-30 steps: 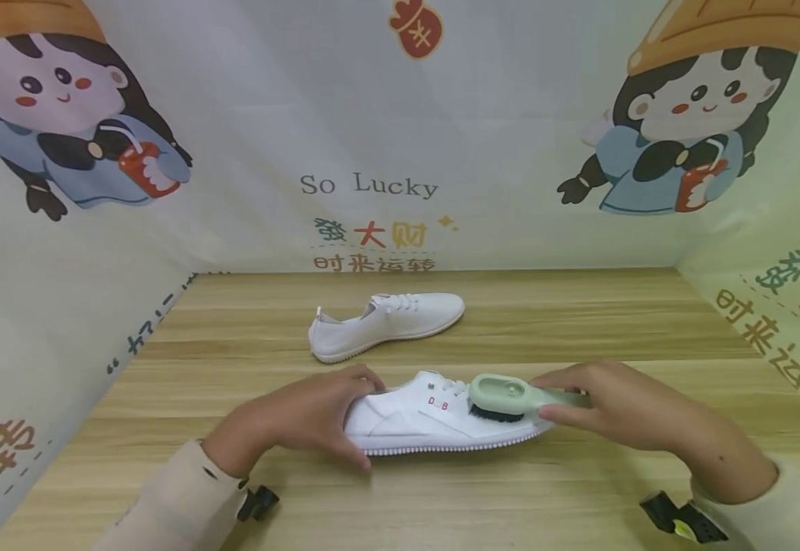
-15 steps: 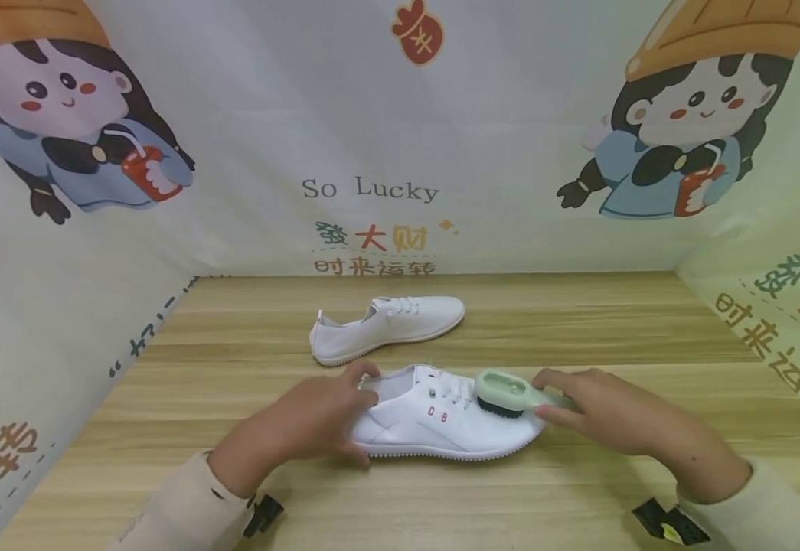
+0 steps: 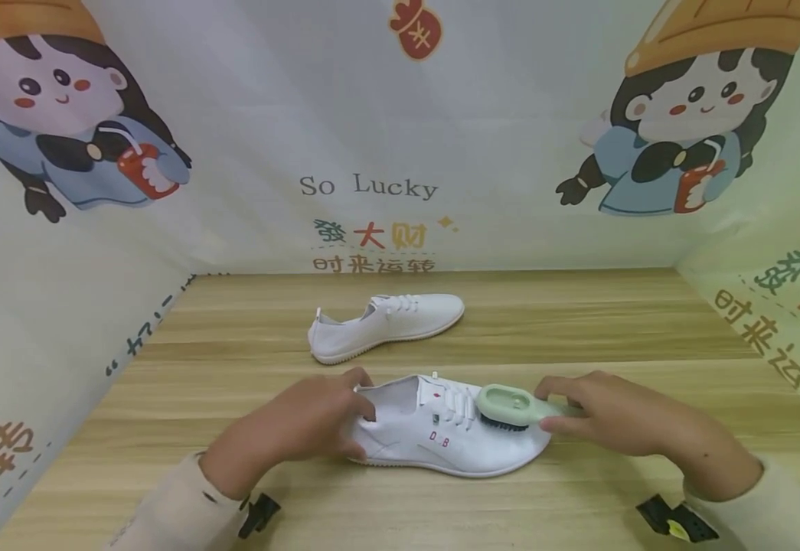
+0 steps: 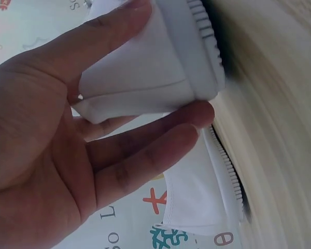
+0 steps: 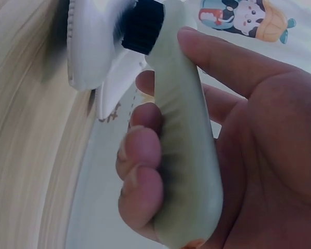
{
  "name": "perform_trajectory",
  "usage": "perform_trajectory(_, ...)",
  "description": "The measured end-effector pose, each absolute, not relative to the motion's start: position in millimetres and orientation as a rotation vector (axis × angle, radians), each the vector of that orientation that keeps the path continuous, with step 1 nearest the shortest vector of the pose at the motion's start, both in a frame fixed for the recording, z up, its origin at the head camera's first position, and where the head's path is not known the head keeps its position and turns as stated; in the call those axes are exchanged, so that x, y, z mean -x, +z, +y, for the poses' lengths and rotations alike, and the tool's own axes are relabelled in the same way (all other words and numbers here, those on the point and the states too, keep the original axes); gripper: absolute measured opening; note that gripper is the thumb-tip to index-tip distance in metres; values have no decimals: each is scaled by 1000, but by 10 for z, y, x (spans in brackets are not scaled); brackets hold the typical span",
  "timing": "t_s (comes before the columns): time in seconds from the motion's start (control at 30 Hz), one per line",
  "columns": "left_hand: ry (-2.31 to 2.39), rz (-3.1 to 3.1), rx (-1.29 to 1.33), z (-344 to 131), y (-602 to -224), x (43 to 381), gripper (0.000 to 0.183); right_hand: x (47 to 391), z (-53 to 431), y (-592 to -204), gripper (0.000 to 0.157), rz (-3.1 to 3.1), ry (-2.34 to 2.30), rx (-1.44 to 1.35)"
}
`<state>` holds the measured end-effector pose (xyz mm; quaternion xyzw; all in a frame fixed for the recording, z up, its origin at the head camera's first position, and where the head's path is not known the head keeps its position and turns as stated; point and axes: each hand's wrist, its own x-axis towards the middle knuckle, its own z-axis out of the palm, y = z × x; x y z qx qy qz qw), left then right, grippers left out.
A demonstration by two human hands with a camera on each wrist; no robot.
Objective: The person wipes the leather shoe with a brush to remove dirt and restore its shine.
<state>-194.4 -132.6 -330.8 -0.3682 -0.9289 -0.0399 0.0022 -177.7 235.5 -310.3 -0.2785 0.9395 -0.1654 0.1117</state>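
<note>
White shoe [image 3: 451, 451], head view: found on wood-grain table [image 3: 441, 516] between the 2 hands, long axis approx. L–R, heel at left hand [image 3: 313, 417], toe twd. right hand [image 3: 606, 413]. Left hand is nearer, in direct contact, gripping heel w/ fingertips at the opening. Right hand holds pale green brush [image 3: 505, 403] by its handle, brush head over the upper just fwd. of laces [image 3: 459, 405]. 2nd shoe [image 3: 396, 325] lies behind, apart, toe also to right. Printed backdrop [image 3: 510, 99]: cloth or plastic, can't tell.

Left wrist view: thumb on 1 side of heel, fingers round the other, gap narrow. Upper smooth, leather-like, w/ seam; sole edge ribbed. Sole flat on table or not: can't tell.

Right wrist view: fingers curled round handle, thumb up near brush neck. Handle rounded, ridged on finger side, apparently plastic, orange mark [image 5: 193, 243] at end. Bristles black, dense, cut flat, at shoe's upper; exact contact blurred. Hand itself apart from shoe.
</note>
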Motion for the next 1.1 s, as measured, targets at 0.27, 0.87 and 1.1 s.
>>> perform_trajectory(0.27,-219,-2992,1039,-1365,-3233,2009,101,1815,2403,-3031,35,2702,-531,786)
perform_trajectory(0.87,-413,-3110,1118,-1445,-3285,2110,56,1806,2493,-2992,30,2733,-518,735)
perform_trajectory(1.1,-443,-3100,1131,-1445,-3342,2110,59,1816,2384,-3134,30,2670,-557,852)
